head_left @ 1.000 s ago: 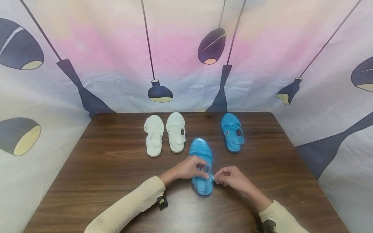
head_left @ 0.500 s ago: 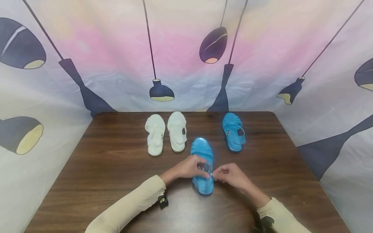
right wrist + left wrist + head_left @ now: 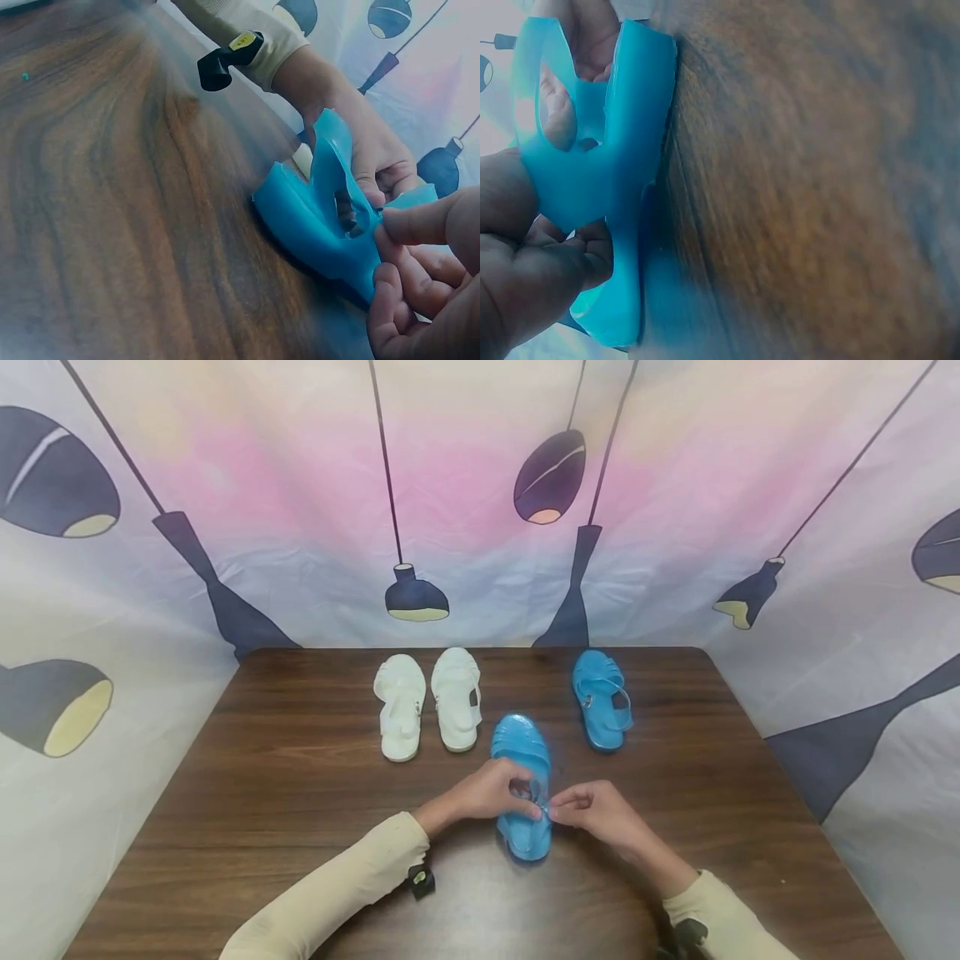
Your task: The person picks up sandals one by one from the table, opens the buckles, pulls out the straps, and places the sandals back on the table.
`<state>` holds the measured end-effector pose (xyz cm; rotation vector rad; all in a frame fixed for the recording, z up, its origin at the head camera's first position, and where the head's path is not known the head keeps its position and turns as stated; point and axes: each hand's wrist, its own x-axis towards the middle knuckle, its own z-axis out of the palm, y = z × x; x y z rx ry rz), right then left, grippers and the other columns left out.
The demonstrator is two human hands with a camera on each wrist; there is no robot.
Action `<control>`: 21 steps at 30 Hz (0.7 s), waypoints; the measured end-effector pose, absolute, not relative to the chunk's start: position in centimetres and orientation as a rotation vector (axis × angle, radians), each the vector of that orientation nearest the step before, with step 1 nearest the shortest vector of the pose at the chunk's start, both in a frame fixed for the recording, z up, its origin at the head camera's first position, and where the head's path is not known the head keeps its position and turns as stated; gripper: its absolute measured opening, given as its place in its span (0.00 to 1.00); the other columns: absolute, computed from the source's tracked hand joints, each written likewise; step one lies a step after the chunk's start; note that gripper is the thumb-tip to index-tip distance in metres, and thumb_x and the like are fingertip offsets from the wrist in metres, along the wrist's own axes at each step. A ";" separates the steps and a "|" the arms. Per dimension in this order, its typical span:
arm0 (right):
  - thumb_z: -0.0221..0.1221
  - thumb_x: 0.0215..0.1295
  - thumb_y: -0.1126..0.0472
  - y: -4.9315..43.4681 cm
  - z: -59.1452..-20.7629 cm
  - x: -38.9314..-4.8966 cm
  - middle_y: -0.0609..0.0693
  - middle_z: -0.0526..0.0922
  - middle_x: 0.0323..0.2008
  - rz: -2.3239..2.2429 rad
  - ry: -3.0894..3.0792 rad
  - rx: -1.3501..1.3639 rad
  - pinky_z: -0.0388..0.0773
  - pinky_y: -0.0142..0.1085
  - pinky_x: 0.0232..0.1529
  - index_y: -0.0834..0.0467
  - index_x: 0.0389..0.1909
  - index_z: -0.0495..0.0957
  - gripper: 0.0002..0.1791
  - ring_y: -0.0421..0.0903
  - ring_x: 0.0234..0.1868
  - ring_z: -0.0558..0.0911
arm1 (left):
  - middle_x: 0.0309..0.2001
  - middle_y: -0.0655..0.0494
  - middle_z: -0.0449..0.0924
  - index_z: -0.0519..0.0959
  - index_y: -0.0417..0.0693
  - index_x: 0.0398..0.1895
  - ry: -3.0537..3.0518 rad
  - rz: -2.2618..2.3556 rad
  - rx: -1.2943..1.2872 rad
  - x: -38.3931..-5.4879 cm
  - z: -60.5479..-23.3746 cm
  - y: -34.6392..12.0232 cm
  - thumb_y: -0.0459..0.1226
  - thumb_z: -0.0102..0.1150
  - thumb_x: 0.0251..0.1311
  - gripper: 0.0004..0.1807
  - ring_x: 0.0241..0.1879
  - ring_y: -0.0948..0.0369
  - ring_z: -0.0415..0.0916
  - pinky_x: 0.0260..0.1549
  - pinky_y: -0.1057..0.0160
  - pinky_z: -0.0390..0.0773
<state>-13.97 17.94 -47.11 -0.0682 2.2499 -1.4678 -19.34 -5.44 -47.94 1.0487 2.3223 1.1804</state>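
Note:
A blue jelly sandal (image 3: pixel 517 739) lies sole down on the table, toe pointing away from me. My left hand (image 3: pixel 491 789) reaches over its left side, with thumb and fingers gripping the sandal's side and strap near the buckle. At its right side, my right hand (image 3: pixel 596 810) pinches the strap (image 3: pixel 409 197) between thumb and forefinger. Both hands meet close together at the buckle, which the fingertips mostly cover. In the left wrist view the sandal's heel (image 3: pixel 641 112) faces the camera. Whether the strap is through the buckle I cannot tell.
A second blue sandal (image 3: pixel 602 702) stands at the back right of the brown wooden table (image 3: pixel 300 760). Two white sandals, one on the left (image 3: pixel 400 708) and one on the right (image 3: pixel 456 700), stand side by side at the back. A patterned cloth (image 3: pixel 300 485) hangs behind the table.
My right hand has moved slightly left, bringing the pinched strap closer to my left fingertips. The left hand keeps its grip. The whole head view has shifted a little.

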 end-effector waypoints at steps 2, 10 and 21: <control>0.71 0.64 0.53 17.8 -47.2 -14.1 0.52 0.89 0.39 -1.468 2.261 -0.088 0.84 0.44 0.47 0.61 0.46 0.86 0.17 0.48 0.43 0.86 | 0.28 0.67 0.81 0.85 0.51 0.33 2.316 1.188 1.048 -19.3 -48.0 -5.4 0.41 0.76 0.57 0.08 0.30 0.72 0.76 0.34 0.70 0.79; 0.71 0.63 0.53 18.0 -47.7 -13.9 0.51 0.89 0.37 -1.462 2.285 -0.162 0.84 0.41 0.44 0.62 0.44 0.85 0.17 0.47 0.40 0.86 | 0.33 0.65 0.85 0.86 0.49 0.40 2.326 1.160 1.033 -19.1 -47.9 -5.5 0.41 0.76 0.57 0.11 0.34 0.73 0.79 0.37 0.71 0.80; 0.72 0.62 0.52 17.9 -48.0 -14.2 0.47 0.88 0.33 -1.395 2.441 -0.286 0.82 0.37 0.37 0.58 0.39 0.88 0.13 0.45 0.35 0.84 | 0.35 0.63 0.87 0.87 0.51 0.39 2.340 1.160 1.039 -19.3 -47.9 -5.5 0.42 0.76 0.56 0.10 0.37 0.72 0.81 0.41 0.70 0.80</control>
